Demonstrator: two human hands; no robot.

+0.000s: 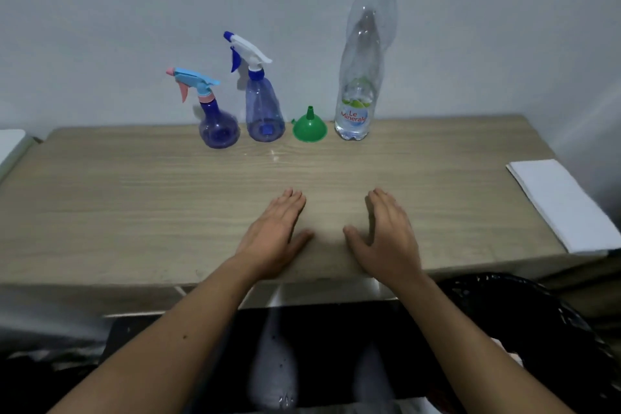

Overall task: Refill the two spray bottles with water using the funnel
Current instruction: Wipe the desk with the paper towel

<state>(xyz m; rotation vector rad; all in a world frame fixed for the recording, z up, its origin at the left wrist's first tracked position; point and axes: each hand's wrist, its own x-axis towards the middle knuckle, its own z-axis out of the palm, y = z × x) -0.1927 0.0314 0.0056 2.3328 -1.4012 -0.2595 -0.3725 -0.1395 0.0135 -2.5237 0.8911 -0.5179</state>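
Observation:
Along the far edge of the wooden table (134,198) stand four things in a row. A short round purple spray bottle (217,126) with a light blue and pink trigger head is leftmost. Beside it is a taller blue spray bottle (263,111) with a white and blue trigger head. A small green funnel (309,128) sits upside down, spout up. A tall clear water bottle (364,54) with a blue cap stands at the right. My left hand (274,233) and right hand (386,233) lie flat on the table near its front edge, fingers straight, holding nothing.
A folded white cloth or paper (564,202) lies at the table's right edge. A white object (10,144) shows at the far left. A pale wall rises right behind the bottles. A dark mesh basket (537,306) sits low at the right.

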